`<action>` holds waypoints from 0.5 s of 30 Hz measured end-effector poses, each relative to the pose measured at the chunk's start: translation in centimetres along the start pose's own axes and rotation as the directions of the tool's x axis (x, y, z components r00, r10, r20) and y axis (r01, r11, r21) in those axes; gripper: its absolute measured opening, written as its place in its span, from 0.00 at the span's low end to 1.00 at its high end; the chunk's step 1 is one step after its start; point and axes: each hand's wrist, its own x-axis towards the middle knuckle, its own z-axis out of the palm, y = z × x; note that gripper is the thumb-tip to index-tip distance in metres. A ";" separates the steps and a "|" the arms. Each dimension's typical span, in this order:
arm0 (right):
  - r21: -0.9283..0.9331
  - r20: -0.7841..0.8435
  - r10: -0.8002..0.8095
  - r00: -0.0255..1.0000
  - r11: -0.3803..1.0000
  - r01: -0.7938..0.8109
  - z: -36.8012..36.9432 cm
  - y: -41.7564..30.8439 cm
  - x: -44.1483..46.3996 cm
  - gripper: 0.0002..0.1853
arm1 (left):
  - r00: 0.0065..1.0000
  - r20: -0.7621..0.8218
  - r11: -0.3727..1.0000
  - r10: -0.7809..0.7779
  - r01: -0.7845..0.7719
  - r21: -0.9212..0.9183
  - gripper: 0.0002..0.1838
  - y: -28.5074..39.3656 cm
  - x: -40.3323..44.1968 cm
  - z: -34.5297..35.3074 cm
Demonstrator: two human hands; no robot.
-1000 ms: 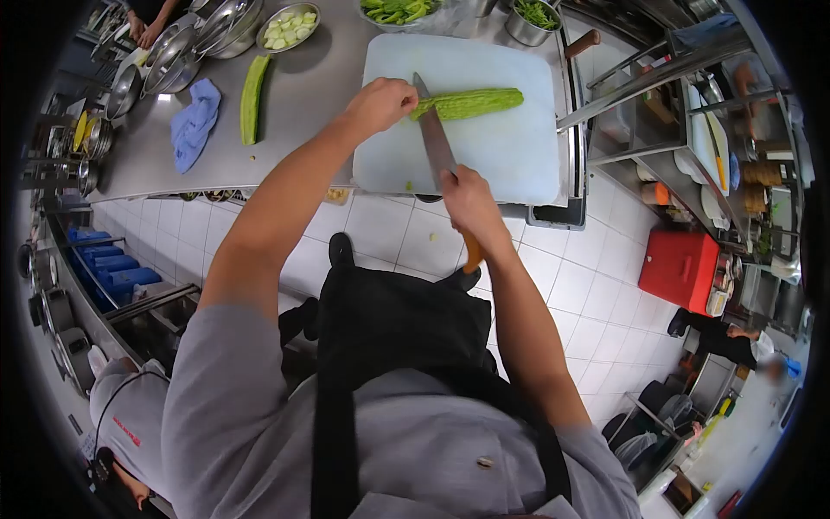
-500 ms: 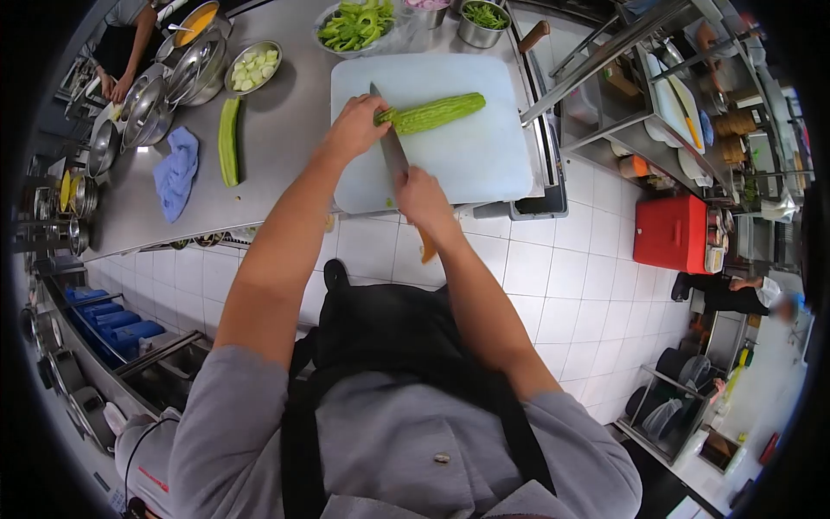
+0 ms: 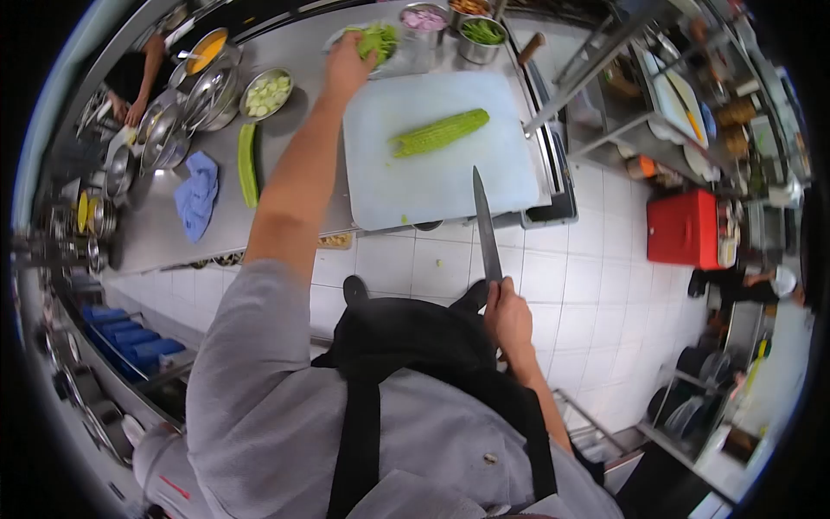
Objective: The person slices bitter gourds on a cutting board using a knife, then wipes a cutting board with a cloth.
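Note:
My right hand [image 3: 508,320] is closed around the handle of a long kitchen knife [image 3: 486,221], its blade pointing up past the board's front edge. On the white cutting board [image 3: 441,195] lies a ridged green bitter melon [image 3: 441,132], its left end cut. My left hand [image 3: 347,67] reaches over the bowl of green slices [image 3: 379,43] behind the board. Its thumb and fingers are apart at the slices; some fingertips are hard to make out. Another long green vegetable [image 3: 248,164] rests on the steel table, left of my forearm.
A bowl of pale green chunks [image 3: 268,93], a blue cloth [image 3: 197,195] and several metal bowls [image 3: 214,99] stand to the left. Containers of pink pieces [image 3: 424,19] and green strips [image 3: 482,36] sit behind the board. A co-worker's hands [image 3: 128,111] show at the far left.
My left hand has left the bitter melon and moved up to the bowl of slices. My right hand has drawn the knife off the board, down and right. The bitter melon stays on the board.

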 end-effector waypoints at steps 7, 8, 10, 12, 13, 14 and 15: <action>0.365 -0.191 0.019 0.981 0.930 0.053 -1.7 -3.7 6.0 0.17 | 0.835 0.551 0.986 -0.001 0.092 -0.138 0.11 6.6 -9.9 -1.8; 0.435 -0.183 -0.028 0.983 0.894 0.107 -1.0 -4.5 8.3 0.17 | 0.866 0.499 0.985 0.017 0.070 -0.155 0.10 6.7 -12.7 -1.2; 0.483 -0.175 -0.112 0.978 0.856 0.185 -0.2 -7.4 13.0 0.18 | 0.891 0.453 0.968 -0.037 0.144 -0.204 0.09 6.4 -15.4 -0.3; 0.467 -0.162 -0.164 0.973 0.856 0.222 0.8 -10.5 17.5 0.20 | 0.912 0.399 0.944 -0.101 0.215 -0.252 0.09 6.3 -16.3 0.1; 0.472 -0.152 -0.177 0.972 0.851 0.229 1.7 -11.5 19.5 0.21 | 0.923 0.374 0.950 -0.088 0.190 -0.247 0.09 6.2 -16.3 0.2; 0.470 -0.141 -0.187 0.972 0.852 0.232 1.5 -12.5 20.5 0.21 | 0.933 0.352 0.957 -0.075 0.167 -0.239 0.09 6.0 -16.4 0.3; 0.508 -0.067 -0.156 0.985 0.844 0.169 0.9 -13.6 21.0 0.21 | 0.933 0.350 0.957 -0.087 0.176 -0.231 0.09 5.9 -16.4 0.3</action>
